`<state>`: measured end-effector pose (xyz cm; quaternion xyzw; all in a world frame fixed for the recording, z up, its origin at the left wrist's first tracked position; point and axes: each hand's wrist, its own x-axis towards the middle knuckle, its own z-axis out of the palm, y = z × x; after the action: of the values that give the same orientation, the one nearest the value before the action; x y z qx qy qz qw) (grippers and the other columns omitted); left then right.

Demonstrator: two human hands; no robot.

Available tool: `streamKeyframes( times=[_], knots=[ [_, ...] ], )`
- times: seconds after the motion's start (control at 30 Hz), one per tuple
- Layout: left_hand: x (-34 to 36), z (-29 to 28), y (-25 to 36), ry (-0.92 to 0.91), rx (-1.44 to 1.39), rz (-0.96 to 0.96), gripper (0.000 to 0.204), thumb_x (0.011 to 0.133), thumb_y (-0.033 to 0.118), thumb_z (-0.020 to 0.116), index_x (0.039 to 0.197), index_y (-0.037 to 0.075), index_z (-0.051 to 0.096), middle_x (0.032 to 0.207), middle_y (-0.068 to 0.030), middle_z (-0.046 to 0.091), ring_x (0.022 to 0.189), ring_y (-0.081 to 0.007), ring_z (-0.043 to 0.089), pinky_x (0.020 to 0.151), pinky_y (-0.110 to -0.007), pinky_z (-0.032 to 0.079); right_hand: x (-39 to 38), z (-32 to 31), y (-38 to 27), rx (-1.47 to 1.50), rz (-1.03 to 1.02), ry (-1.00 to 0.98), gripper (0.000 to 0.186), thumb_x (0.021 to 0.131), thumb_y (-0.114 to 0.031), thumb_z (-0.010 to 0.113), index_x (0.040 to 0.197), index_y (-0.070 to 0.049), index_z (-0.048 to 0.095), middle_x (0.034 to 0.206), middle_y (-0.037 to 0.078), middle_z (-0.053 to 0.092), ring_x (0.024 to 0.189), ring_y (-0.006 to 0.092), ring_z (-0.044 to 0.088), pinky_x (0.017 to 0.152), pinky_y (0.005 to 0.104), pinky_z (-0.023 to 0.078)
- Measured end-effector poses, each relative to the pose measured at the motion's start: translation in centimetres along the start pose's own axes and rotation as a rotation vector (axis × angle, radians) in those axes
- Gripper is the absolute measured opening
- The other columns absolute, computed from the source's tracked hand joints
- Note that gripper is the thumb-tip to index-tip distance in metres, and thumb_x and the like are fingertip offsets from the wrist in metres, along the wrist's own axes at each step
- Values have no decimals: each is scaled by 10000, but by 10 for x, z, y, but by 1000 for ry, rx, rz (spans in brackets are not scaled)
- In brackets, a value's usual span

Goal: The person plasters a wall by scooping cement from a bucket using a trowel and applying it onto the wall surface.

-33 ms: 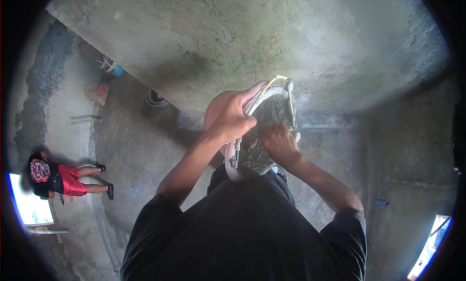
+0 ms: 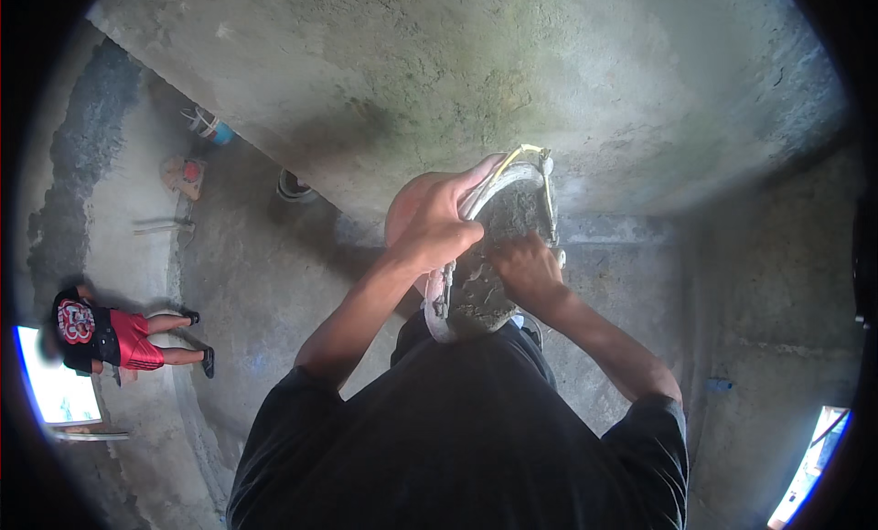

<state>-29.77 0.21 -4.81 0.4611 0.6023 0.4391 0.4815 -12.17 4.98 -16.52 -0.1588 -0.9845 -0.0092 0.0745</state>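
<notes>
A reddish bucket (image 2: 402,214) with a pale, crusted rim is tilted so that its mouth faces me, close to my body and the rough wall. Grey wet mortar (image 2: 523,205) fills much of the mouth. My left hand (image 2: 436,221) is closed over the bucket's left rim, with the thumb inside. A yellowish rope handle (image 2: 508,163) loops over the far rim. My right hand (image 2: 526,267) is inside the mouth against the mortar, its fingers curled. Whatever it grips, if anything, is hidden by the hand.
The rough concrete wall (image 2: 604,91) rises directly ahead. On the left are a person (image 2: 119,333) in red shorts, a blue-and-white bucket (image 2: 215,128), another bucket (image 2: 294,189) by the wall corner, and a bag (image 2: 181,175). Concrete floor (image 2: 265,283) lies around me.
My right forearm has shifted very slightly, and the mortar surface beside that hand looks a little different. The bucket and my left hand stay in place.
</notes>
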Motion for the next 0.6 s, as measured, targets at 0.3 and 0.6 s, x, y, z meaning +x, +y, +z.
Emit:
streamKeyframes(
  times=[0.3,0.6],
  knots=[
    [0,-20,-6,154,-117,237,854,631,-193,436,1468,-25,403,1413,-134,522,1206,-142,544,973,-221,412,-9,20,-2,889,596,-61,389,837,-292,726,1172,-96,693,1097,169,697,982,352,683,848,427,541],
    [3,-62,-6,371,-298,276,877,596,-172,451,1459,-14,429,1330,-75,562,921,-79,573,698,-163,441,-40,-28,5,879,777,342,391,804,-218,774,1117,-4,680,980,215,699,917,373,690,781,409,529]
  ],
)
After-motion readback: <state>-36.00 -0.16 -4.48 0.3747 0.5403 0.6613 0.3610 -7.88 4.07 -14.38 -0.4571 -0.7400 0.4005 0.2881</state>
